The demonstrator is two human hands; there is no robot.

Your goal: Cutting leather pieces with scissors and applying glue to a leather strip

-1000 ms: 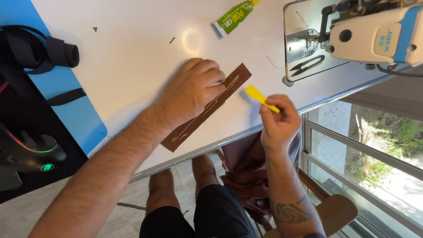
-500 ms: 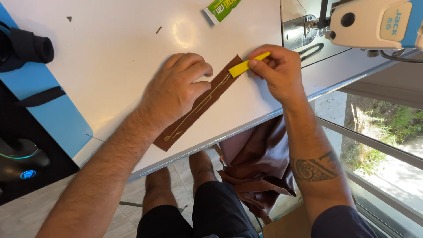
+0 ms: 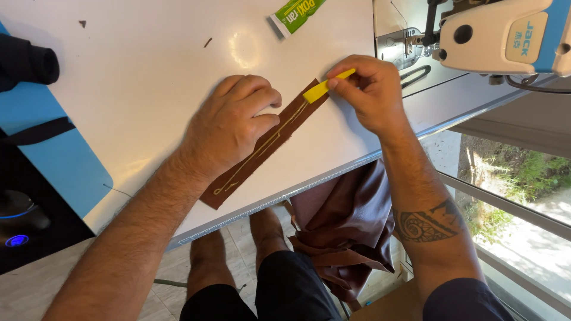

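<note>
The left hand [image 3: 235, 128] presses flat on the middle of the brown leather strip [image 3: 262, 148], grip spread, holding nothing. The right hand [image 3: 369, 92], at the strip's far end, pinches a yellow spreader [image 3: 324, 88] whose tip touches the strip.

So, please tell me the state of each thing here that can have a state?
Brown leather strip: flat on the white table, a glue line along it.
Yellow plastic spreader: tip on the strip's far end.
Green glue tube: lying on the table.
Left hand: pressing the strip.
Right hand: gripping the spreader.
</note>
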